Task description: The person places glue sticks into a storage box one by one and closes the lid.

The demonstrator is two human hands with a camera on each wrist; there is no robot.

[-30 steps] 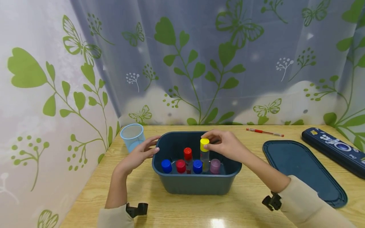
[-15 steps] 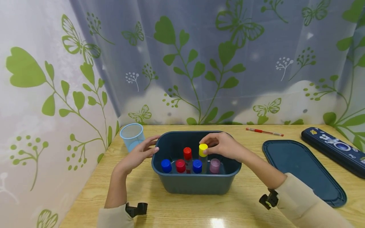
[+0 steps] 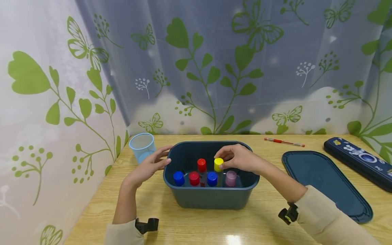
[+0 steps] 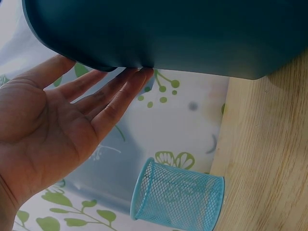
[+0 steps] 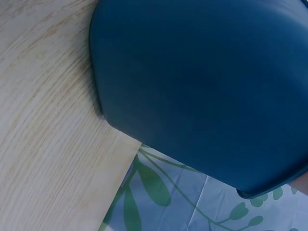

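Yellow-capped bottle [image 3: 218,165] under right-hand fingertips [image 3: 221,158]

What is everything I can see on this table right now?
Bin: one, dark blue, table centre.
Capped bottles: six in bin; yellow cap, two red, two blue, one pink.
Mesh cup: one, light blue, left of bin.
Lid: one, dark blue, right of bin.
Pen: one, red, behind lid.
Case: one, dark blue, far right.
Left hand: flat against bin's left wall.
Right hand: pinches yellow cap.
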